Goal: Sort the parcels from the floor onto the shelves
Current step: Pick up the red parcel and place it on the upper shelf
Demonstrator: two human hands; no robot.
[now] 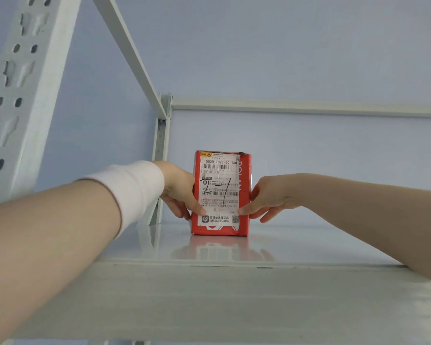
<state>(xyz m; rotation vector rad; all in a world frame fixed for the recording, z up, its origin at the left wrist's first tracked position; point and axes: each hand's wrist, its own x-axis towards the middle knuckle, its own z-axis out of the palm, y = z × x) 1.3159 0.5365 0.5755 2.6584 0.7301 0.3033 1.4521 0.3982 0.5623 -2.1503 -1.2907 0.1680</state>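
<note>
Red parcel (220,192) upright on grey metal shelf (309,245), white label marked 21 facing out, left hand (182,192) and right hand (266,197) gripping its 2 sides, white wristband (132,192) on left wrist

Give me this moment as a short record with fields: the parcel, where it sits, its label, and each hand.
parcel: red parcel, upright, shipping label facing the camera
place: standing on the white metal shelf
label: black handwritten marks over the print, apparently 21
left: left hand grips its left side, thumb on the front; white wristband on that wrist
right: right hand grips its right side, thumb on the front
</note>
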